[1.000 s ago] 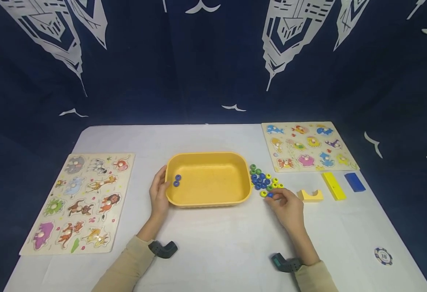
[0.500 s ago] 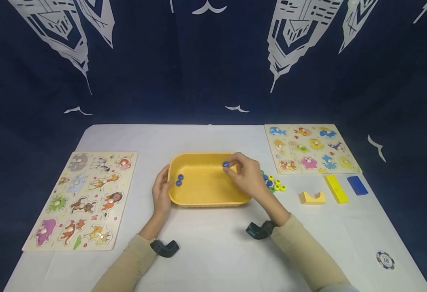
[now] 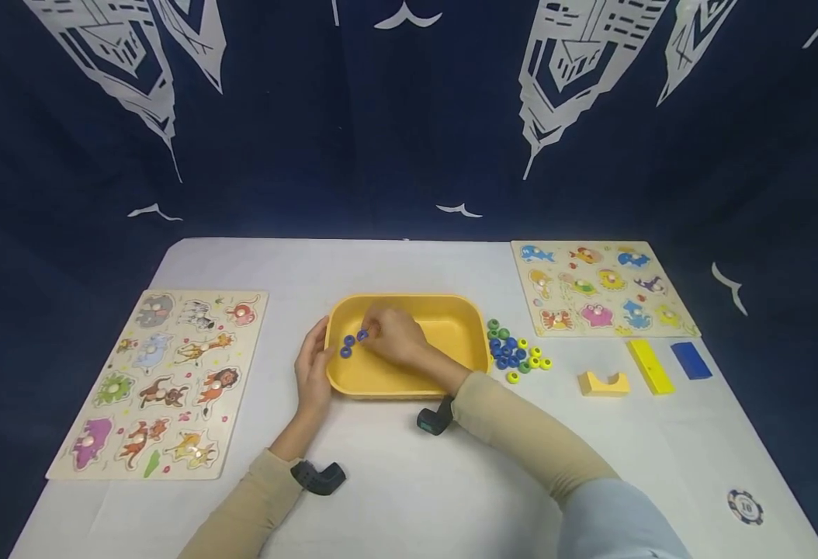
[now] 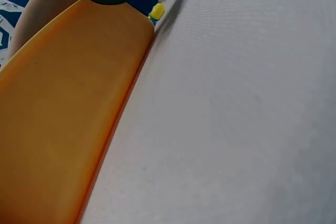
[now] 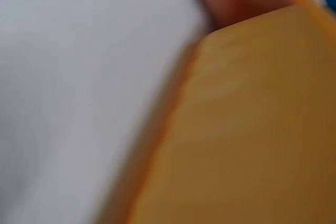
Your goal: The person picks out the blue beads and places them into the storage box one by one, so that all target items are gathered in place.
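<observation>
Head view: an animal puzzle board [image 3: 244, 341] lies on the desk [image 3: 374, 497] left of the left hand [image 3: 313, 369], which grips the adjacent end of a yellow tray [image 3: 454, 341]. Two blue beads [image 3: 346, 352] sit inside, between the hands, near a third blue bead [image 3: 362, 335] pinched by the right hand [image 3: 395, 335]. Blue, green and yellow loose beads [image 3: 502, 362] cluster right of that hand, beside the tray.

A dark navy cloth [image 3: 346, 155] printed with upside-down white towers [image 3: 570, 70] and bird shapes [image 3: 459, 210] surrounds a white-topped table [image 3: 388, 489] in soft, even light.
</observation>
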### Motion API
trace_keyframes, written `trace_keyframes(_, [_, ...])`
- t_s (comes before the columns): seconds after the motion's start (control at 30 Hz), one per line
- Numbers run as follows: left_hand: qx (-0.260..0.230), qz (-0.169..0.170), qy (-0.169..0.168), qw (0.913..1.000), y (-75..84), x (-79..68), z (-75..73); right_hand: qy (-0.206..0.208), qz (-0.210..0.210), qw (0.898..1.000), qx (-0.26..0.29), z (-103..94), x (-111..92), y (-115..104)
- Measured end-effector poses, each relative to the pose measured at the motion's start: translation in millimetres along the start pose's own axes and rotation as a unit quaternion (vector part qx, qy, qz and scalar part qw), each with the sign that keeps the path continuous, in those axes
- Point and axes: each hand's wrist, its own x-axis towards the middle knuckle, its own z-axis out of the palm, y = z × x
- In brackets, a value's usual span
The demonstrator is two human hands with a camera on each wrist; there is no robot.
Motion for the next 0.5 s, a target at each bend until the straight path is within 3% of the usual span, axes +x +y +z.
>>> trace_keyframes(0.13, [-0.001,0.004,-0.001,1.0000,0.3,-0.5,-0.5,-0.022,0.000,0.999,-0.024,10.1,-0.2,0.0])
trace_keyframes(0.27, [0.004,0.003,0.000,1.0000,0.6,-0.8,-0.3,-0.013,-0.007,1.000,-0.024,9.0,-3.4,-0.9])
trace_keyframes(0.4, [0.010,-0.002,0.001,1.0000,0.9,-1.0,0.3,0.026,-0.017,1.000,-0.004,-3.8,-12.6,-2.2])
trace_keyframes(0.5, [0.012,-0.002,-0.002,0.9999,1.5,-0.6,0.5,0.082,-0.035,0.996,0.020,-17.2,-25.3,-1.0])
